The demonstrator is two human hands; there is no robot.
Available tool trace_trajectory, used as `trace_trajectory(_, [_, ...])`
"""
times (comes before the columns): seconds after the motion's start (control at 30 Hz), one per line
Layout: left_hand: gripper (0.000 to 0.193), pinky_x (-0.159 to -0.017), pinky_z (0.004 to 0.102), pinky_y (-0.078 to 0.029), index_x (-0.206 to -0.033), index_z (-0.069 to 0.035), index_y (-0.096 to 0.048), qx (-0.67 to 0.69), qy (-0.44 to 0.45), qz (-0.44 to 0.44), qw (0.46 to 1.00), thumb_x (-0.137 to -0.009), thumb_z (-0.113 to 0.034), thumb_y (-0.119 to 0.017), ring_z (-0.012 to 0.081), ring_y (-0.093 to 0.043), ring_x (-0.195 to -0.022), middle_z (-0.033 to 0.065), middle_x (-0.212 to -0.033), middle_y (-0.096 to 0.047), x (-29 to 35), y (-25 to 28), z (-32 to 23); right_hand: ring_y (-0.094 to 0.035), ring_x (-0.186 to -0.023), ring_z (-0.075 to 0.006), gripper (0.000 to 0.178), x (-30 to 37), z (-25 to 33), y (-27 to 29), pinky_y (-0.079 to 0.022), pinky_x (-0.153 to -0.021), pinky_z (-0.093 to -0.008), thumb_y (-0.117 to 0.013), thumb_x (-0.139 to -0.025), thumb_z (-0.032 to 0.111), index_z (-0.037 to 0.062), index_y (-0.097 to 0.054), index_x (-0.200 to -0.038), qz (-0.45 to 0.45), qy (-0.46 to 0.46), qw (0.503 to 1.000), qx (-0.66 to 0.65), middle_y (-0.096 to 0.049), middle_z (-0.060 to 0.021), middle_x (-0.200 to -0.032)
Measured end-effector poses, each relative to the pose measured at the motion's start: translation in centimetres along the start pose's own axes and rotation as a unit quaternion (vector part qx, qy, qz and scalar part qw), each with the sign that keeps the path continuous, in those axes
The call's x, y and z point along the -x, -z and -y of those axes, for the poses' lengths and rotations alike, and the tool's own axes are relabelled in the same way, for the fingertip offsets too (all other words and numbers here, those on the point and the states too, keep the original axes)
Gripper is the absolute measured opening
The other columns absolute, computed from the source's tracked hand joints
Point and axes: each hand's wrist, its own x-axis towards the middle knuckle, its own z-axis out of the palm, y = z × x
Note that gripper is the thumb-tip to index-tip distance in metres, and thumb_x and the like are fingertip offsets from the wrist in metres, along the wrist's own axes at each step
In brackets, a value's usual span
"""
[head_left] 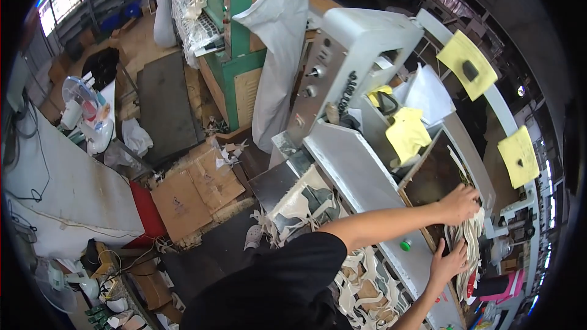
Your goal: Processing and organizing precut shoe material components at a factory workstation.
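Note:
A stack of thin cream cut pieces (469, 243) stands along the far side of the grey machine bed, its layers showing as long pale edges. My left hand (458, 204) curls its fingers over the upper end of this stack. Lower down, my right hand (449, 263) grips the stack's near side, thumb apart from the fingers. The fingertips of both hands are partly hidden against the layers. Something red (471, 283) shows at the stack's lower end.
A grey machine (361, 55) with knobs stands ahead, a green button (406, 245) on its bed. Cream offcuts (367, 281) pile up beside me. Yellow sheets (468, 64) hang on a curved rail. Flattened cardboard (195, 189) covers the floor at left, near a fan (79, 98).

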Motion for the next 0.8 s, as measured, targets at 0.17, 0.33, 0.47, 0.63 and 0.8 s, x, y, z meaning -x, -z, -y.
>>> trace_trajectory(0.17, [0.033,-0.102,0.0494,-0.039,-0.121,-0.016,-0.073,0.061,0.069,0.074,0.993,-0.089,-0.025,-0.076,0.0358,-0.055,-0.120,0.0162,-0.120,-0.061,2.1,0.5,1.4,-0.047,-0.139,-0.0461,0.070,0.8,0.9,-1.9,-0.033,-0.119,-0.0524,-0.062,-0.104,0.042,-0.0034,-0.044,-0.154,-0.053,-0.017,0.994,-0.094,-0.051,-0.0313,-0.150])
trace_trajectory(0.33, [0.036,-0.102,0.0507,-0.041,-0.125,-0.017,-0.072,0.081,0.089,0.063,0.991,-0.090,-0.025,-0.076,0.0371,-0.056,-0.119,0.0155,-0.123,-0.060,2.7,1.2,1.6,-0.038,-0.149,-0.0448,0.073,2.6,3.5,-1.6,-0.031,-0.122,-0.0509,-0.068,-0.102,0.034,-0.0042,-0.039,-0.157,-0.095,-0.017,0.987,-0.130,-0.039,-0.0289,-0.161])
trace_trajectory(0.47, [0.040,-0.099,0.0501,-0.043,-0.127,-0.020,-0.072,0.069,0.077,0.021,0.994,-0.089,-0.028,-0.078,0.0373,-0.057,-0.115,0.0151,-0.125,-0.059,2.6,1.4,1.6,-0.037,-0.149,-0.0475,0.075,7.8,7.6,0.4,-0.028,-0.123,-0.0539,-0.077,-0.093,0.026,-0.0046,-0.044,-0.152,-0.149,0.006,0.973,-0.176,-0.041,-0.0285,-0.160])
trace_trajectory(0.63, [0.042,-0.094,0.0510,-0.047,-0.131,-0.021,-0.071,0.058,0.090,0.082,0.991,-0.092,-0.035,-0.075,0.0386,-0.060,-0.108,0.0166,-0.122,-0.062,2.1,1.6,1.9,-0.054,-0.131,-0.0424,0.058,18.5,14.3,1.4,-0.042,-0.111,-0.0534,-0.090,-0.075,0.020,0.0049,-0.067,-0.126,0.019,-0.006,0.944,-0.328,-0.057,-0.0243,-0.140])
trace_trajectory(0.8, [0.041,-0.099,0.0507,-0.048,-0.134,-0.020,-0.070,0.017,0.085,0.115,0.990,-0.097,-0.037,-0.070,0.0409,-0.061,-0.116,0.0208,-0.129,-0.060,1.4,2.6,1.5,-0.071,-0.097,-0.0345,0.025,16.0,11.9,8.1,-0.056,-0.088,-0.0422,-0.088,-0.081,0.022,0.0034,-0.078,-0.094,-0.092,-0.024,0.878,-0.469,-0.076,-0.0124,-0.099])
